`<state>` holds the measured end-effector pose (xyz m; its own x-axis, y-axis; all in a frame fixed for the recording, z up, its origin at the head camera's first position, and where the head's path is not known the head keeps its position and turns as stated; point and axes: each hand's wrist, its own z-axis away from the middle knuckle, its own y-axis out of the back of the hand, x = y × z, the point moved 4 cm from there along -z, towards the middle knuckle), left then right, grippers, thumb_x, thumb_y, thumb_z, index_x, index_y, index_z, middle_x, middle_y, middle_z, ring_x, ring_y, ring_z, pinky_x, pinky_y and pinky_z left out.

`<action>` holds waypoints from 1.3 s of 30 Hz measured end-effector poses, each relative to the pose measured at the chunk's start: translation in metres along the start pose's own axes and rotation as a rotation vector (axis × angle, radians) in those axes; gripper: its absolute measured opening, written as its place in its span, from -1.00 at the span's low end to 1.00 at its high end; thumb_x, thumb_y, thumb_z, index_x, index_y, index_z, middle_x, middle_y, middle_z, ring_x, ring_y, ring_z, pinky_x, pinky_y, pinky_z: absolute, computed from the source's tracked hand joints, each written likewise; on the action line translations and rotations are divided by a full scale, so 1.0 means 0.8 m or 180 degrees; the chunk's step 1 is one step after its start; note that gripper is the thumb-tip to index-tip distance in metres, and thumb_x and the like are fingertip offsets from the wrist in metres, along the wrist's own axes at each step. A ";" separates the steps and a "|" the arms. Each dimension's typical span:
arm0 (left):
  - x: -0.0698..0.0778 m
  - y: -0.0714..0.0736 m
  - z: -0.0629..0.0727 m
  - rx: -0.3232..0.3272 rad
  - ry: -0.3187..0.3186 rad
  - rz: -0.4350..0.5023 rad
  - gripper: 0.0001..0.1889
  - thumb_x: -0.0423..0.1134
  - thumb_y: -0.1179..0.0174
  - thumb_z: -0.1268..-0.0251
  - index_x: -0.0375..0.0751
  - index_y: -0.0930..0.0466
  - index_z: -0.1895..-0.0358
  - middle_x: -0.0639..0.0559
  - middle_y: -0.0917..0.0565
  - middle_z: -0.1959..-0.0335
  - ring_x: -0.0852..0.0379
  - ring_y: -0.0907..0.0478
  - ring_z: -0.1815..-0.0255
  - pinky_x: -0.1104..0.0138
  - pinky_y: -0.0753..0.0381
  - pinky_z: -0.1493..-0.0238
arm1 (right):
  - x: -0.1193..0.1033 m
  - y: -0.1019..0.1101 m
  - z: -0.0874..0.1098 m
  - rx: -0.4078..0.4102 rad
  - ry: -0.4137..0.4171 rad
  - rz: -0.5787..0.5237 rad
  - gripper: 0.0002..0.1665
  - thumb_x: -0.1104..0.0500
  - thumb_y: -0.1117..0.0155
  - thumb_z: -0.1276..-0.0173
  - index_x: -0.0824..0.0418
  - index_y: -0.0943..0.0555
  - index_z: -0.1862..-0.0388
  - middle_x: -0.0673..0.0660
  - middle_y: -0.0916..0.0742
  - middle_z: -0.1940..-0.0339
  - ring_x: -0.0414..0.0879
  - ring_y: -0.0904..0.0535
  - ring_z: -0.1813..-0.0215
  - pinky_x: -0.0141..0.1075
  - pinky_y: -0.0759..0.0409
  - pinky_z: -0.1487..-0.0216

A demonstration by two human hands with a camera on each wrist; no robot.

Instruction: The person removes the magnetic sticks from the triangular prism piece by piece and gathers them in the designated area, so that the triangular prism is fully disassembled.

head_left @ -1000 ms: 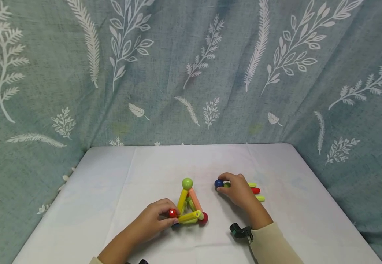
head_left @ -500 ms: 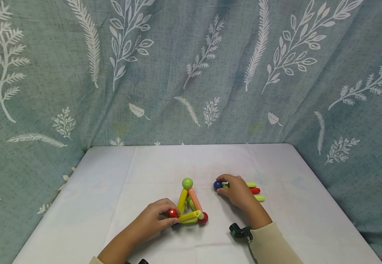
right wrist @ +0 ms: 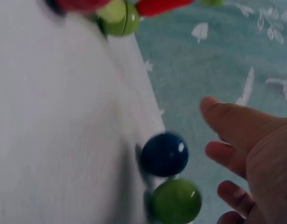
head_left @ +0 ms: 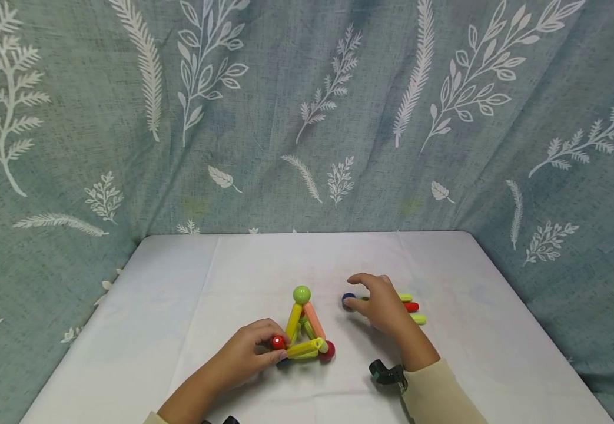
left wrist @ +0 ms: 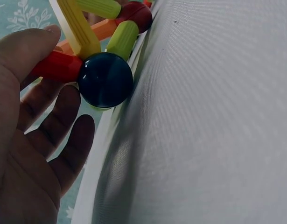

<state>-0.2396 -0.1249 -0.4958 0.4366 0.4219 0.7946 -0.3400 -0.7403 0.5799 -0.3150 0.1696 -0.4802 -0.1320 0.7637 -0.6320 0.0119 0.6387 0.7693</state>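
My left hand pinches a red stick between thumb and fingers. That stick's end meets a dark blue ball at the near-left corner of a magnetic ball-and-stick frame. Yellow and orange sticks rise to a green ball at its top; a dark red ball forms the right corner. My right hand hovers with thumb and fingers spread beside a loose blue ball. In the right wrist view the fingers stand apart from it, and a green ball lies alongside.
Beyond the right hand lie a red stick and light green sticks, partly hidden by it. A white cloth covers the table. Patterned teal fabric hangs behind and at both sides.
The right hand's fingers have spread from the loose blue ball, which has shifted slightly left and nearer. The left hand and the frame stay in place.
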 end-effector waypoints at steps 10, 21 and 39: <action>-0.001 0.002 0.000 0.0021 -0.0043 -0.0033 -0.70 0.03 -0.46 -0.32 0.06 -0.72 -0.02 0.29 -0.64 0.02 0.26 -0.60 0.04 0.34 -0.67 -0.10 | -0.078 -0.013 0.024 -0.0230 0.0335 -0.0590 -0.53 -0.06 -0.53 -0.36 -0.07 -0.66 -0.20 -0.11 -0.75 -0.09 -0.01 -0.61 -0.12 -0.09 -0.66 -0.05; -0.009 -0.003 0.003 -0.0278 0.0172 0.0241 -0.71 -0.06 -0.48 -0.32 0.21 -0.70 -0.05 0.03 -0.47 -0.13 0.16 -0.61 0.09 0.31 -0.71 0.00 | -0.105 -0.046 0.017 -0.0687 0.0441 -0.0824 -0.48 -0.03 -0.47 -0.43 -0.12 -0.58 -0.33 -0.13 -0.70 -0.15 -0.08 -0.58 -0.10 -0.19 -0.61 0.11; -0.010 -0.005 0.002 -0.0455 0.0213 0.0149 -0.72 -0.16 -0.44 -0.37 0.30 -0.70 -0.05 0.15 -0.55 -0.12 0.23 -0.62 0.06 0.37 -0.69 -0.02 | -0.103 -0.049 0.022 -0.0414 0.0483 -0.0949 -0.56 -0.02 -0.47 -0.42 -0.11 -0.65 -0.25 -0.20 -0.71 0.11 -0.15 -0.59 0.07 -0.27 -0.61 0.11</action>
<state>-0.2403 -0.1262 -0.5052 0.3626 0.4263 0.8287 -0.4758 -0.6799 0.5580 -0.2870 0.0829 -0.4598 -0.2564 0.5166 -0.8170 -0.1742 0.8067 0.5647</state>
